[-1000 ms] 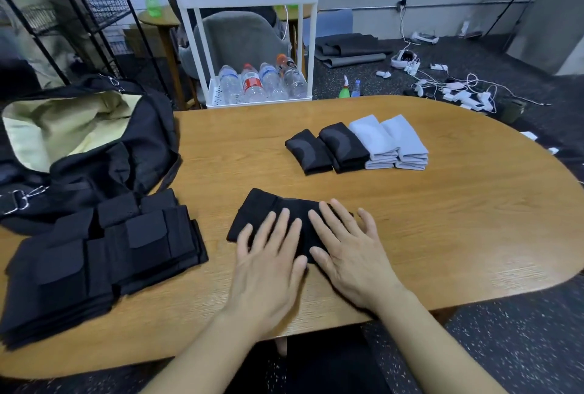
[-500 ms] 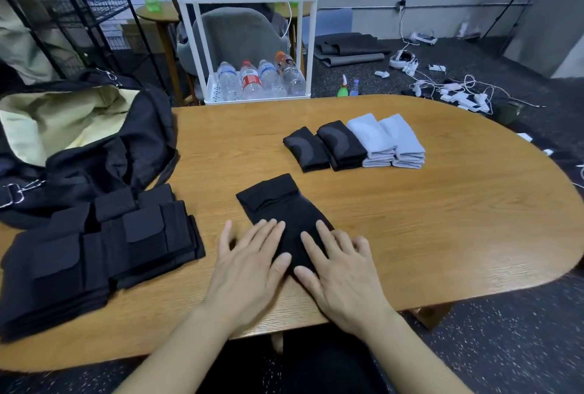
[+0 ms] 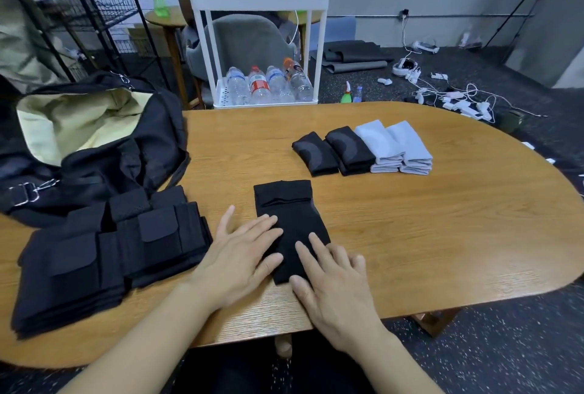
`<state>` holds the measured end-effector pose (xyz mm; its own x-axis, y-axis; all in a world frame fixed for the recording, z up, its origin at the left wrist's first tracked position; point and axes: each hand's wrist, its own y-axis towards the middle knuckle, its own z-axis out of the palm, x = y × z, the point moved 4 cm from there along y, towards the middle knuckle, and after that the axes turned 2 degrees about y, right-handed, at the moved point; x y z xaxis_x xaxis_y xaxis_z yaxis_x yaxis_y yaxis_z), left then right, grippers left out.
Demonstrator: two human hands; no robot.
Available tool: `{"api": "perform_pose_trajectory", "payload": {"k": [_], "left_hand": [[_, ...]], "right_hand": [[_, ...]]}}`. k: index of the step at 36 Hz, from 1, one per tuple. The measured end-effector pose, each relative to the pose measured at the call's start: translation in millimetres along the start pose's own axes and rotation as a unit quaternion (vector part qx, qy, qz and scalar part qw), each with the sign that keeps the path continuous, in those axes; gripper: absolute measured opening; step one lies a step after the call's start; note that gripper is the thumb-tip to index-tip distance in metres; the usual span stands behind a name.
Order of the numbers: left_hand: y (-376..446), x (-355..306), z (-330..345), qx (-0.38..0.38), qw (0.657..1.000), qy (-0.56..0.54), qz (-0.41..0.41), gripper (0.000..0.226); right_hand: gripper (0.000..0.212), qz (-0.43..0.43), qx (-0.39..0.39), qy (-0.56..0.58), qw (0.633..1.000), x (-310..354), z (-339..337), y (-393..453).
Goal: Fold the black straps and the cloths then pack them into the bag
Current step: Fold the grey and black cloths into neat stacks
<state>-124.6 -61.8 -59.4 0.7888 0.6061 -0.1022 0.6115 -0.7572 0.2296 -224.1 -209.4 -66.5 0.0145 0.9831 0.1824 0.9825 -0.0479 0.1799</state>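
A black cloth (image 3: 289, 213) lies lengthwise on the wooden table (image 3: 410, 219) in front of me, its far end folded over. My left hand (image 3: 243, 254) rests flat on the cloth's near left side, fingers straight. My right hand (image 3: 331, 273) lies flat on its near right corner. Farther back sits a row of folded cloths: two black ones (image 3: 331, 150) and two light grey ones (image 3: 395, 147). A pile of folded black straps (image 3: 104, 251) lies at the left. Behind it the black bag (image 3: 94, 137) stands open, showing its cream lining.
A white trolley (image 3: 259, 46) with water bottles stands beyond the table's far edge, with a grey chair behind it. A black wire rack (image 3: 94, 14) is at the back left. Cables and devices litter the floor at the right.
The black cloth has turned from lying crosswise to pointing away from me. Both hands slid toward me and now rest on its near end.
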Motion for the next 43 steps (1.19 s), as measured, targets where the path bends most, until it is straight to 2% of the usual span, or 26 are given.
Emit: {"api": "perform_pose_trajectory", "payload": {"k": [5,9,14,17,21,24,27,30,33,35,39,43], "left_hand": [[-8.0,-20.5,-11.8,-0.041,0.998,-0.031,0.039,0.044],[-10.9,-17.5,-8.7,-0.038,0.997,-0.055,0.040,0.041],[-4.2,-17.0,-11.9,-0.039,0.998,-0.028,0.052,0.028],[-6.1,-14.2,-11.6,-0.063,0.996,-0.061,0.014,0.024],[-10.5,-7.6,-9.2,-0.083,0.970,-0.190,-0.127,0.014],[-12.0,-9.6,-8.4,-0.078,0.940,-0.275,-0.188,0.020],[-13.0,-5.0,-6.2,-0.081,0.921,-0.297,-0.238,0.033],[-8.8,-2.6,-3.4,-0.078,0.927,-0.255,-0.264,0.017],[0.1,-7.3,-5.8,-0.091,0.940,-0.188,-0.269,0.016],[6.0,-7.6,-6.6,-0.102,0.938,-0.166,-0.288,0.015],[16.9,-5.4,-3.9,-0.117,0.930,-0.132,-0.321,0.018],[26.1,-7.0,-2.1,-0.090,0.934,-0.068,-0.338,0.033]], "right_hand": [[0.046,-0.045,-0.039,0.055,0.997,-17.6,-14.1,6.1],[0.053,-0.094,-0.008,0.056,0.994,-22.7,-15.3,10.6],[0.060,-0.116,0.037,0.071,0.990,-26.4,-12.1,14.9],[0.063,-0.115,0.031,0.089,0.989,-27.3,-11.5,17.7],[0.046,-0.055,-0.016,0.158,0.986,-34.8,-6.3,24.4],[0.025,0.039,-0.055,0.275,0.959,-39.4,-7.7,31.7],[0.009,0.100,-0.053,0.316,0.942,-40.2,-6.2,42.2],[0.003,0.140,-0.044,0.345,0.927,-42.5,-0.9,50.7],[0.008,0.169,-0.049,0.356,0.918,-42.9,0.3,55.1],[0.009,0.187,-0.058,0.359,0.912,-42.8,-0.9,57.6],[0.018,0.223,-0.053,0.312,0.922,-43.0,-1.0,62.2],[0.027,0.249,-0.035,0.244,0.937,-41.3,3.1,67.4]]}}
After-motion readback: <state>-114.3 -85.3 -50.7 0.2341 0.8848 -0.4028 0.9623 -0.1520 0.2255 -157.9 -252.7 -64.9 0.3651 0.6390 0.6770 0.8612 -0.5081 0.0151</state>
